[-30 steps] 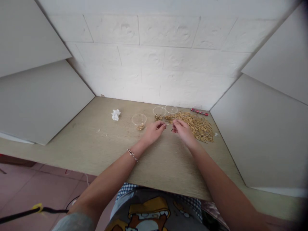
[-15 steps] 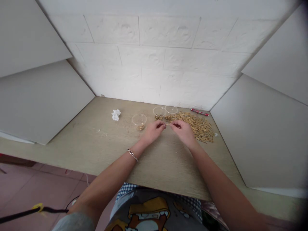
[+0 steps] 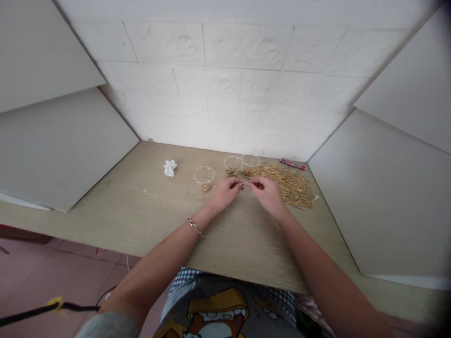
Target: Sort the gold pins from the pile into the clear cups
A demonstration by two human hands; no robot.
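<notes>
My left hand (image 3: 226, 193) is closed in a pinch on one end of a thin, pale gold stick-like piece (image 3: 245, 183). The other end is pinched by my right hand (image 3: 267, 194), so the piece spans the small gap between my fingertips. Right beside and behind my right hand spreads a wide heap of gold stick-like pieces (image 3: 296, 188). Small gold clusters (image 3: 231, 172) lie just beyond my fingertips, and another small gold clump (image 3: 206, 186) lies left of my left hand. What these pieces are made of is too small to tell.
Clear round plastic dishes (image 3: 204, 175) stand left of my hands and near the wall. A crumpled white tissue (image 3: 169, 168) lies farther left. At the back right is a red tube-like item (image 3: 292, 164). Grey panels (image 3: 387, 197) flank the table (image 3: 141, 220) on both sides.
Almost nothing differs. Both hands keep their pinch on the thin piece, with only a slight shift of the fingers.
</notes>
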